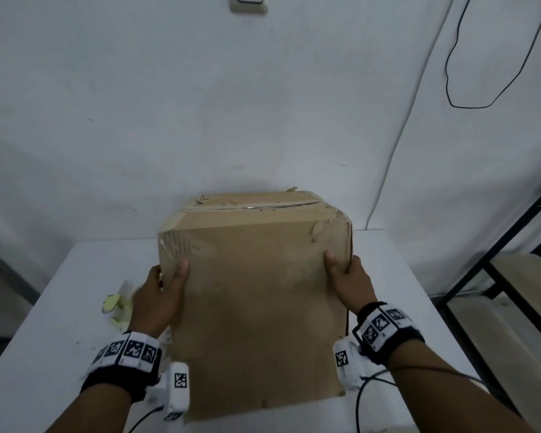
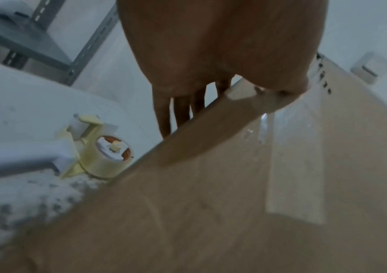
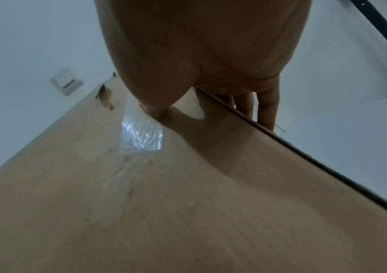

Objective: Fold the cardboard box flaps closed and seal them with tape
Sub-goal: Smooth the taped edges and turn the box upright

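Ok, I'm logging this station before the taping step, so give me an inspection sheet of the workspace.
Surface: white table, dark specks near its left edge.
Job's things: cardboard box, old clear tape on its near face; tape dispenser on the table left of it.
Clutter: nothing seen.
Hands: left hand and right hand grip the box's side edges, thumbs on the near face.
Cables: black cable from the right wrist camera; black and white cables on the wall.
Surroundings: white wall, light switch, black shelf frame at right.
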